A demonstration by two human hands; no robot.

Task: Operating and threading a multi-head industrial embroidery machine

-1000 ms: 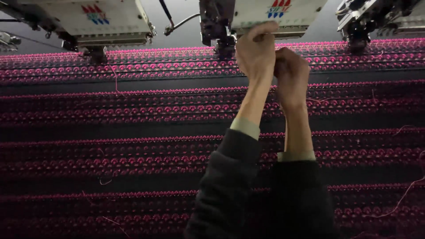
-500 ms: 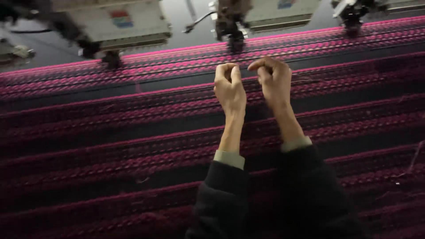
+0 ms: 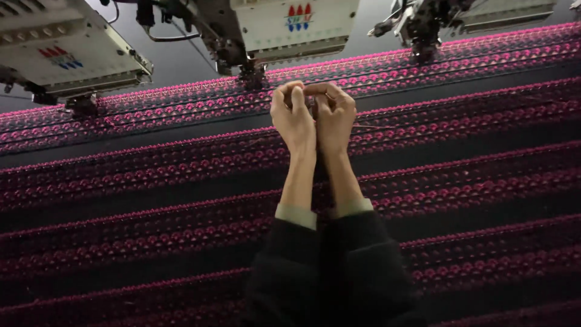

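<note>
Both my arms reach out in dark sleeves over a black fabric stitched with rows of pink scalloped embroidery. My left hand and my right hand are pressed together, fingers curled and fingertips meeting at the top. They seem to pinch a thin thread that runs off to the right, just above the cloth. What lies between the fingertips is too small to see clearly. The hands sit just below the needle of the middle embroidery machine head.
Three white embroidery machine heads hang along the far edge: one at the left, the middle one, and one at the right. Dark needle assemblies hang down to the cloth. The fabric covers the whole bed toward me.
My hands, held apart half a second ago, have come together. The view has tilted, so the machine heads now slope from left to right.
</note>
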